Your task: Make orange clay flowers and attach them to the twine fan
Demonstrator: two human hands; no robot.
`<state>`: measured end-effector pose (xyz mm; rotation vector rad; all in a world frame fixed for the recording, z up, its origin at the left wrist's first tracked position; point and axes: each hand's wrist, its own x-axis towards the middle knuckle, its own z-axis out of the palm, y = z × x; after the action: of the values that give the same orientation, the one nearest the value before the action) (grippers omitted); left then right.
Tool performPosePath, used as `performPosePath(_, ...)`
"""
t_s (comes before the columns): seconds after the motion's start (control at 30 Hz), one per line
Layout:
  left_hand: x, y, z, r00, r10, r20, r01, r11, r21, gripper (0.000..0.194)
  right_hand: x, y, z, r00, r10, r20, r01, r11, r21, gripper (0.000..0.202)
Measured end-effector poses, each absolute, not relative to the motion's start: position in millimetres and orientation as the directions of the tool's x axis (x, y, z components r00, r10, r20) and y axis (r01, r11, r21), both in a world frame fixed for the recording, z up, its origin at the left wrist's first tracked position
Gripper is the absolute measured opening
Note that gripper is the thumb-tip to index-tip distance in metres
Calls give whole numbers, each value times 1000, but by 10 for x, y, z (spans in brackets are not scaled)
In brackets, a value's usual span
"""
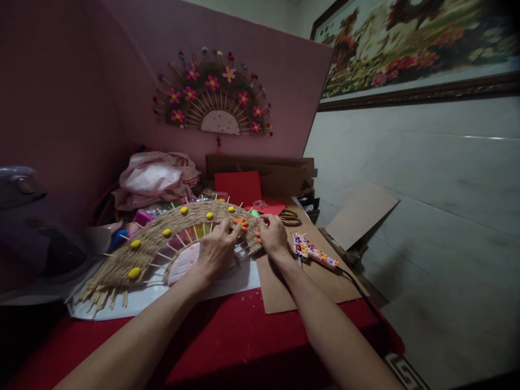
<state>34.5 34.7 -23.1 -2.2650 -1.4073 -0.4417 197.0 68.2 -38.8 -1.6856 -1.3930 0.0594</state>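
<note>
A fan-shaped craft piece [152, 238], its band wrapped in brown twine over thin wooden sticks, lies on the table. Yellow ovals [135, 244] dot the band. My left hand [219, 246] rests over its right half, index finger stretched to an orange flower [241, 223] with a yellow centre, other fingers partly bent. At the band's right end, my right hand [273, 234] has thumb and fingers pinched together; what they hold, if anything, is hidden. Beside that hand are a few loose-looking orange petals [258, 237]. Below the band is a pale pink half-round [184, 262].
A flower-patterned glue gun [314, 252] with a black cord lies on cardboard [280, 292] at right. Scissors [289, 218] and red card [238, 186] are behind. Pink cloth [158, 179] is heaped at back left. A finished-looking flowered fan [213, 100] hangs above.
</note>
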Motion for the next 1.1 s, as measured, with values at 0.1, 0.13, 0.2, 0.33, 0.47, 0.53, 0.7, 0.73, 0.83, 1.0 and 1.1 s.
performPosePath(0.1,346,356,-239,431,765,479,901,-396,-178,43,1970,679,-384,358,799,483,751,61,-658,21)
performPosePath(0.13,347,358,-243,434,763,480,899,-402,-174,43,1970,680,-385,358,799,483,751,61,-658,21)
performPosePath(0.2,353,357,-249,448,753,482,892,-417,-178,46,1969,682,-387,358,799,483,751,61,-658,21)
performPosePath(0.33,394,336,-237,513,720,466,855,-472,-212,48,1967,688,-392,359,799,482,753,57,-655,22)
performPosePath(0.47,427,318,-202,533,720,445,844,-492,-215,47,1969,689,-392,355,801,482,757,57,-651,22)
performPosePath(0.53,426,318,-195,526,727,442,848,-489,-205,45,1970,687,-391,354,800,484,757,58,-651,22)
performPosePath(0.7,407,331,-216,517,730,447,852,-488,-189,43,1972,692,-405,355,796,490,756,64,-652,23)
performPosePath(0.73,405,333,-222,515,729,450,854,-483,-194,44,1973,695,-409,356,795,492,755,65,-652,22)
performPosePath(0.83,401,341,-235,506,730,460,861,-465,-209,45,1976,704,-419,356,791,498,754,71,-653,22)
performPosePath(1.0,389,356,-245,510,729,456,859,-456,-232,43,1980,706,-420,351,789,505,757,78,-649,22)
performPosePath(1.1,378,358,-249,502,732,461,863,-456,-215,43,1979,705,-420,352,787,507,758,78,-648,22)
